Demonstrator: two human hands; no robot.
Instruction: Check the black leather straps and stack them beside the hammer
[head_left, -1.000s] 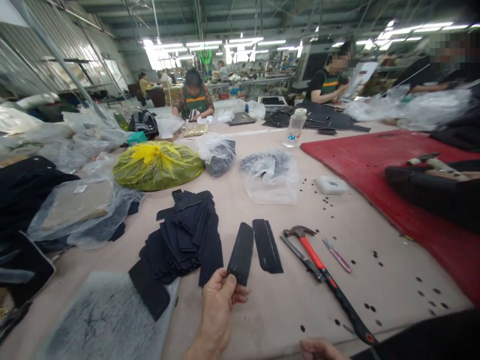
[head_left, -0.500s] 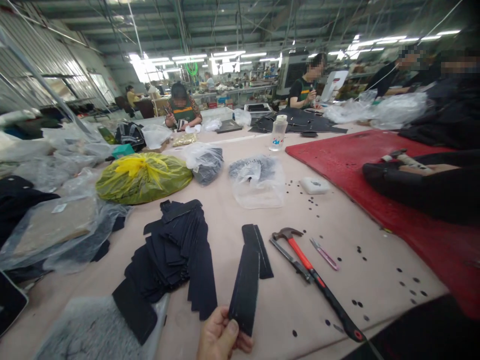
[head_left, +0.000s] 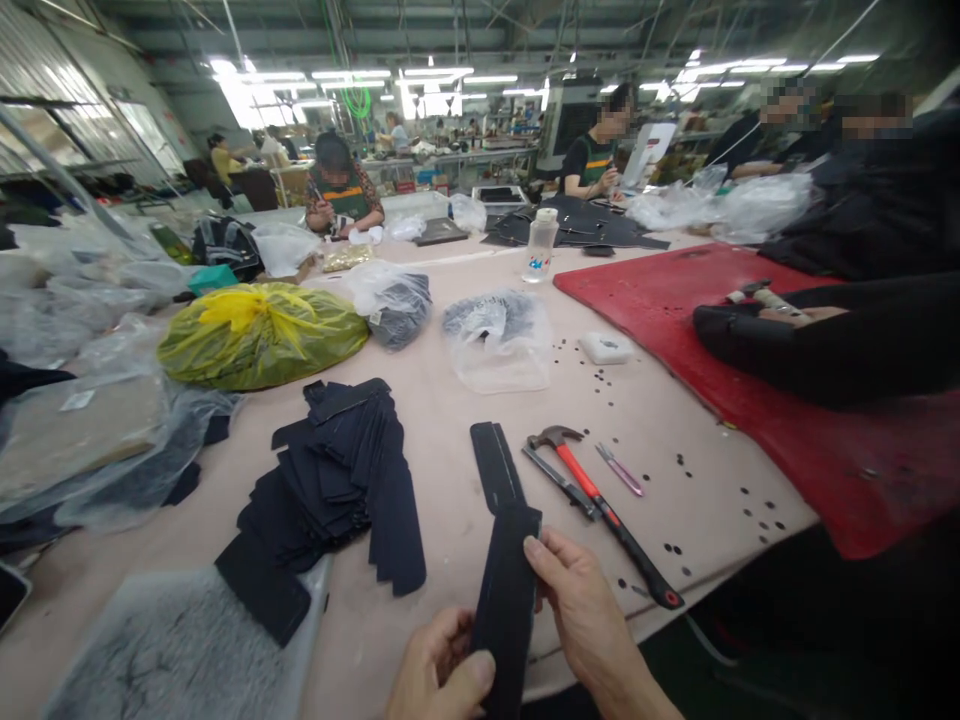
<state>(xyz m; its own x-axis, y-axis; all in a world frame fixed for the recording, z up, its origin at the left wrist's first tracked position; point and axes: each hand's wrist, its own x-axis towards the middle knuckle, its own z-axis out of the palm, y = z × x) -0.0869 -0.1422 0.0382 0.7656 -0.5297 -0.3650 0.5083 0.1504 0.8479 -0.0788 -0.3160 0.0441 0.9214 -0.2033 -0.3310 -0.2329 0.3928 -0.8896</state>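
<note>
Illumination is bright and even, from rows of ceiling tube lights. The lamps at upper left are blown out, and glare spreads over the roof beams. The pale table is well exposed. Shadows under the hammer are soft and short. Clear plastic bags carry white highlights. The black strip shows little surface detail, only a faint sheen. The left hand and right hand are sharp and evenly lit. The bottom right corner falls dark. Wide-angle distortion bends lines at the frame edges. The far background is soft.
</note>
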